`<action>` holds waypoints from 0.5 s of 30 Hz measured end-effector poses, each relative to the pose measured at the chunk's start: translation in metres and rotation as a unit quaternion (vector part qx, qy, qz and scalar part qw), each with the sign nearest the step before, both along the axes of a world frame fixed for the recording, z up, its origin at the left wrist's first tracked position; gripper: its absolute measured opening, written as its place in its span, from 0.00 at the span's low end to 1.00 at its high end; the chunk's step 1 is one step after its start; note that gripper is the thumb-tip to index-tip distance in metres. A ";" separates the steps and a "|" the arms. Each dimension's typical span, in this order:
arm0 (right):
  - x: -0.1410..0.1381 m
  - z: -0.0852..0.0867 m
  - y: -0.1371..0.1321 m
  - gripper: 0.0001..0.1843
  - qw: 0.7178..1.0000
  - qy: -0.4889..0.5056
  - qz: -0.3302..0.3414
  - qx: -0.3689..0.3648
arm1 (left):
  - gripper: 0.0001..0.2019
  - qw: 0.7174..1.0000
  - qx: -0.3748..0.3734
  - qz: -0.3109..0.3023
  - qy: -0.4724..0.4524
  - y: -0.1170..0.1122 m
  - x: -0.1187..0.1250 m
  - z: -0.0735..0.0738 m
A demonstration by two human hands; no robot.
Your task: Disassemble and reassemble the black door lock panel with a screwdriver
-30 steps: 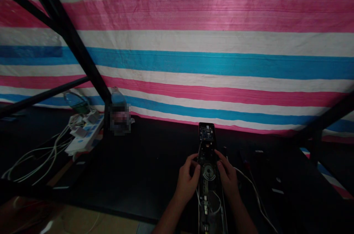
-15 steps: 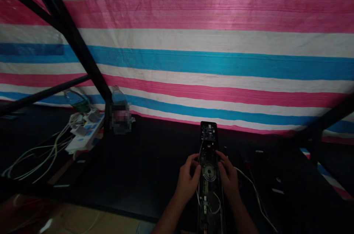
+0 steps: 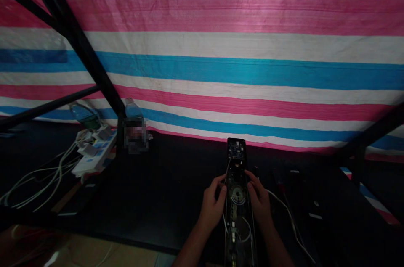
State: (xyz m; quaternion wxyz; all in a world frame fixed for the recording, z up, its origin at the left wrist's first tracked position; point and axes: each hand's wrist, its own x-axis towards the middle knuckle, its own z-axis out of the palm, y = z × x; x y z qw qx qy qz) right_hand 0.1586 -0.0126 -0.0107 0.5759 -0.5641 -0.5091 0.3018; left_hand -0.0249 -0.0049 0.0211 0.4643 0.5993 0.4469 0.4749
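Observation:
A long dark electronic door-lock panel point(image 3: 236, 174) lies opened on the table, with a circuit board point(image 3: 236, 148) at its far end. A round mechanism point(image 3: 237, 194) and thin wires sit in its open back. My left hand point(image 3: 213, 204) is curled against the panel's left edge, beside the round part. My right hand point(image 3: 259, 199) grips the right edge at about the same height. The panel's near end runs down between my forearms, and its lower edge is out of the frame.
A white cable point(image 3: 290, 216) curves along the table point(image 3: 164, 199) right of the panel, near a dark tool point(image 3: 279, 185). Far left are a white power strip point(image 3: 94, 151), tangled cables point(image 3: 41, 183) and bottles point(image 3: 133, 110). A striped tarp point(image 3: 221, 48) and black frame bars point(image 3: 78, 44) stand behind.
My left hand has shifted slightly left along the panel edge. The whole view has tilted a little, and the panel stays in about the same place.

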 end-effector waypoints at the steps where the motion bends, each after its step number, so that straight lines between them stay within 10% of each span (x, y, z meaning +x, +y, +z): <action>1: 0.000 -0.001 0.000 0.24 1.000 0.008 0.007 -0.012 | 0.19 1.000 -0.001 0.001 0.002 0.000 0.000 0.001; 15: -0.001 0.004 0.003 0.29 0.998 0.042 0.018 -0.042 | 0.22 1.000 0.001 0.008 0.029 0.001 0.001 0.002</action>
